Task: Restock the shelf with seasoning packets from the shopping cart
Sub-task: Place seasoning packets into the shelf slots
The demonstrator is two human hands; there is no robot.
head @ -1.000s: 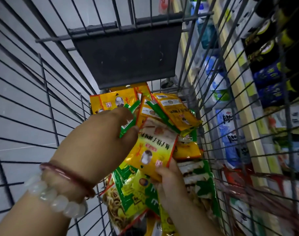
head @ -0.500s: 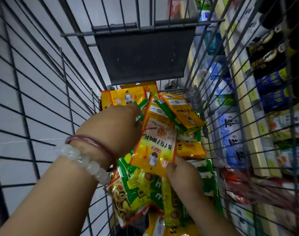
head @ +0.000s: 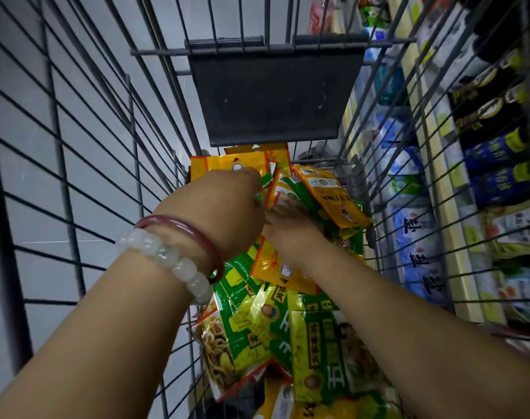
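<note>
My right hand [head: 290, 228] has let the yellow packet [head: 280, 272] drop back onto the heap in the cart [head: 155, 164] and reached farther in beside my left hand [head: 227, 207], whose fingers curl on green-edged packets [head: 327, 201]; right's grip hidden, shelf [head: 432, 164] waiting.

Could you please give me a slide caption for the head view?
Both hands, left and right, reach into the packet pile inside the cart.

One head-worn wide-angle camera is looking steeply down, close, into the wire shopping cart [head: 91, 140], forearms entering from the frame's bottom; the shelf [head: 432, 164] is running down the right edge.
</note>
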